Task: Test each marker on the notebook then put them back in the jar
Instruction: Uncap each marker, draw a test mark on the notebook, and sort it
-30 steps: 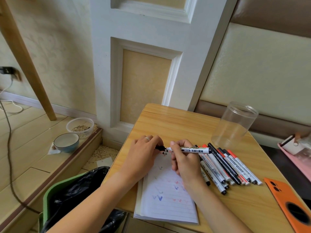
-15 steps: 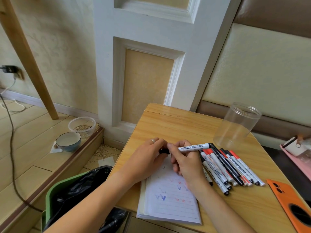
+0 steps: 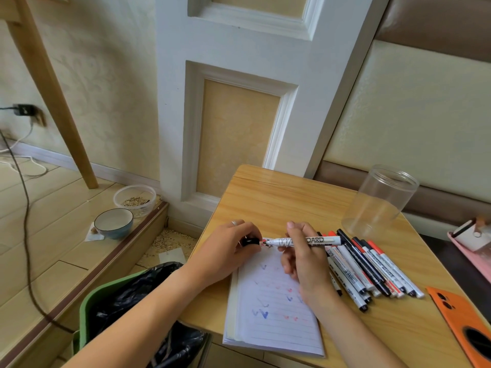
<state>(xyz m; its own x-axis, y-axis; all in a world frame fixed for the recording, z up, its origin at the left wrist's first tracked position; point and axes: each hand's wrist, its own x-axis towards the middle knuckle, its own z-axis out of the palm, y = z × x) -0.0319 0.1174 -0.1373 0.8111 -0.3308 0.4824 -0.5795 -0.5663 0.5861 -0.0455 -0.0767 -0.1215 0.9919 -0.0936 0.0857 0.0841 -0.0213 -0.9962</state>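
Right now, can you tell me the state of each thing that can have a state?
Marker: uncapped, held level by the right hand.
Cap: off, pinched in the left hand.
Jar: no lid on it, no markers inside.
Notebook: open, with blue and red check marks.
Other markers: capped, lying in a pile on the table.
Bin: open, lined with a black bag.

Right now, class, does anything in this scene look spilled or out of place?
Yes: pale grain-like bits lie scattered on the floor below the wooden step, near the clear plastic tub holding similar bits, so they look spilled.
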